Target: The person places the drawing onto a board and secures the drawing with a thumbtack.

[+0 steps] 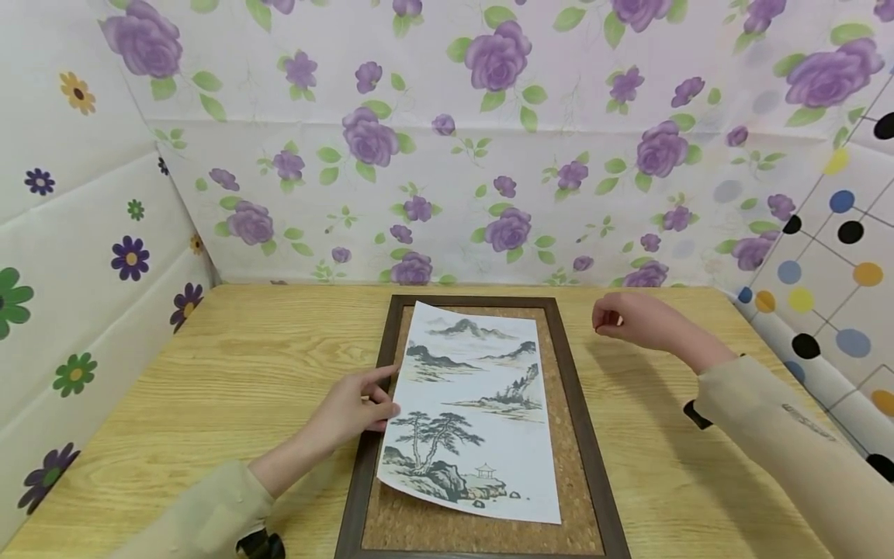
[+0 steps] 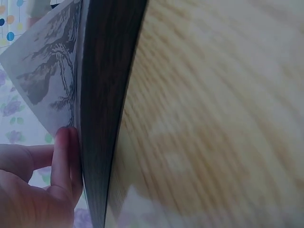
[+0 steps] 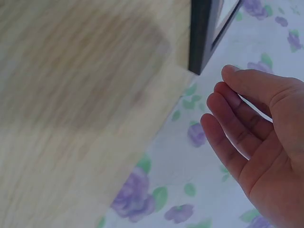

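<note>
A dark wooden frame (image 1: 580, 419) with a cork panel (image 1: 454, 532) lies flat on the wooden table (image 1: 209, 373). On the cork lies a paper sheet (image 1: 482, 388) printed with an ink landscape, slightly askew, its left edge over the frame's rail. My left hand (image 1: 356, 407) is at that left edge, thumb and fingertips pinching the paper. The left wrist view shows the fingers (image 2: 64, 161) against the frame (image 2: 102, 95) and the sheet (image 2: 52, 71). My right hand (image 1: 625, 318) hovers right of the frame's far corner with relaxed fingers (image 3: 237, 118), holding nothing.
Floral paper (image 1: 447, 155) covers the back wall and flower-print panels (image 1: 70, 233) close the left side. A dotted panel (image 1: 831, 264) closes the right. Bare tabletop (image 3: 71, 95) lies on both sides of the frame (image 3: 202, 33).
</note>
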Motion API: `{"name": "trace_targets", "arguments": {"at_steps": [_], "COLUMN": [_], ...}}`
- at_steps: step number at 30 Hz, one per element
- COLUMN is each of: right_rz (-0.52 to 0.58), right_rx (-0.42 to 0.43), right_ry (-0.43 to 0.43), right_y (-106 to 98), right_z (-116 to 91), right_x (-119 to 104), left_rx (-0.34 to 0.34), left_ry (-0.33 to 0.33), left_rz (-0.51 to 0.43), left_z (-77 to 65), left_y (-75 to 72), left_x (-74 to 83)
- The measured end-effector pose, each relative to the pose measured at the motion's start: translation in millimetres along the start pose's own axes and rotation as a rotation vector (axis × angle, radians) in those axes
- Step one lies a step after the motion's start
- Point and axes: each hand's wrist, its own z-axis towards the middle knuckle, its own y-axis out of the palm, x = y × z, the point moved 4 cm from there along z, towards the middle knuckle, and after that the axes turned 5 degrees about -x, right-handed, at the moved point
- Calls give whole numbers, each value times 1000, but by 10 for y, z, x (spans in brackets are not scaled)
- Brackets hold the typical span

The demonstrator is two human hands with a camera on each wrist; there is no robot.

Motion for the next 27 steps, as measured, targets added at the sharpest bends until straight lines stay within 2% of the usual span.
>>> {"name": "trace_targets", "arguments": {"at_steps": [6,11,15,20,27], "right_rz": [-2,-3,-18,-25,-27], "right_rx": [-1,16,-4,-14,-7], "right_ry": [-24,-53,-65,-81,-114], "right_y": [-67,-117,-146,-169,-171], "right_z": [126,211,273,343,415], "right_x": [-134,-251,-372,-495,-577], "left_rx": [35,74,101,110,100], "left_ry": [26,22,40,76,57], "left_rz": [26,21,40,71,119], "left_z": [-1,-13,-39,-52,-25], "left_y": [10,16,34,69,82], "left_x": [25,37,75,129,116]}}
